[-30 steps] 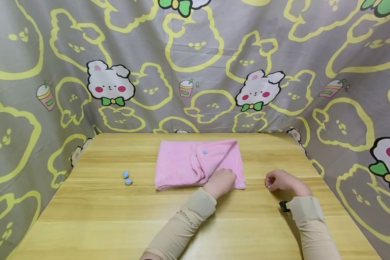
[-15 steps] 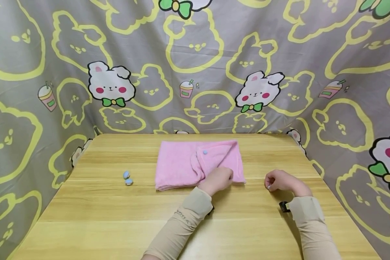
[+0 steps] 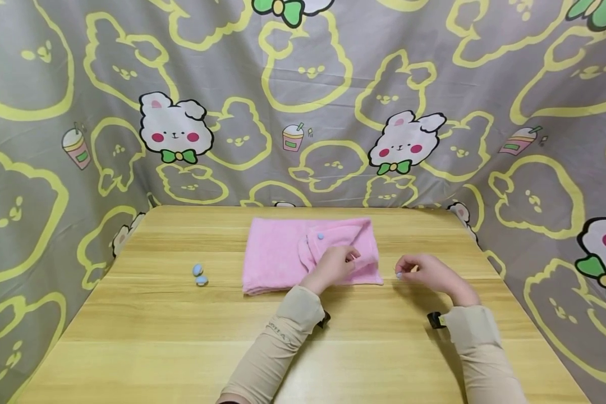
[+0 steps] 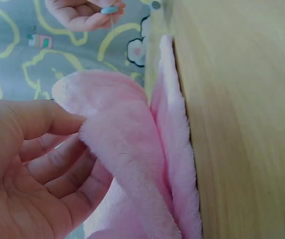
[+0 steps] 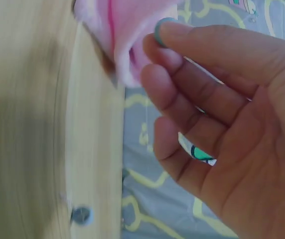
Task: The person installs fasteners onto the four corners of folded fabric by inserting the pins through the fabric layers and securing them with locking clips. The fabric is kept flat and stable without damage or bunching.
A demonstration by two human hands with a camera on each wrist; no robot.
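Observation:
A pink fleecy cloth point(image 3: 275, 252) lies folded at the far middle of the wooden table, with a small blue cap point(image 3: 320, 236) fixed in its turned-back flap. My left hand point(image 3: 330, 264) pinches the cloth's right-side layer between thumb and fingers, and the fluffy edge point(image 4: 107, 134) stands raised in the left wrist view. To the right, my right hand point(image 3: 434, 274) pinches a blue-headed pin point(image 4: 109, 9) between thumb and index finger, its thin shaft pointing down. The other fingers point(image 5: 160, 82) of that hand are loosely bent.
Two blue-topped fasteners point(image 3: 200, 280) lie together on the table point(image 3: 131, 331), left of the cloth. A dark round piece with a cross mark point(image 5: 81, 215) sits on the table in the right wrist view. A patterned grey curtain point(image 3: 222, 73) closes off the back and sides.
My left hand has shifted left and up, lifting the cloth's right-side layer. My right hand has moved left toward the cloth with the blue-headed pin.

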